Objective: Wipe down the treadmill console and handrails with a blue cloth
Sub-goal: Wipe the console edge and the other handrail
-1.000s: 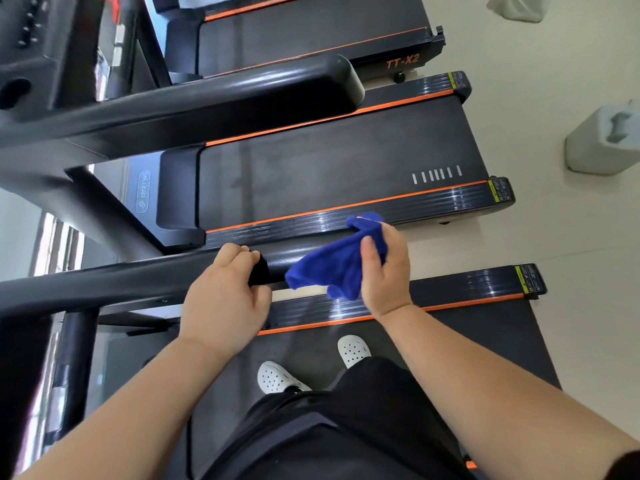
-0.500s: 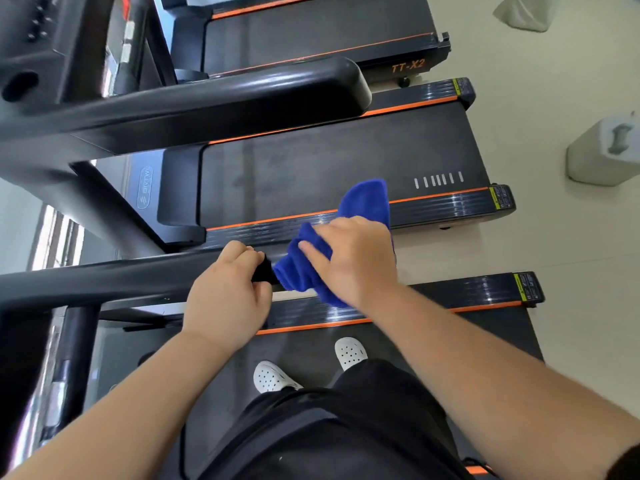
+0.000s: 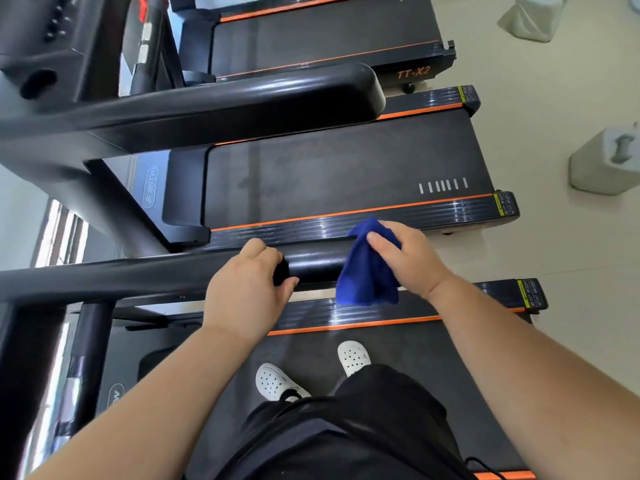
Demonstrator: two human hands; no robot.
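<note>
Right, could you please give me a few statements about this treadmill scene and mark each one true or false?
1. The right hand holds the blue cloth. True.
2. The left hand hangs clear of the handrail. False: it grips the handrail.
3. The person wears white shoes. True.
4. The trim along the treadmill decks is green. False: the stripes are orange.
5. A grey container stands on the floor at the right. True.
</note>
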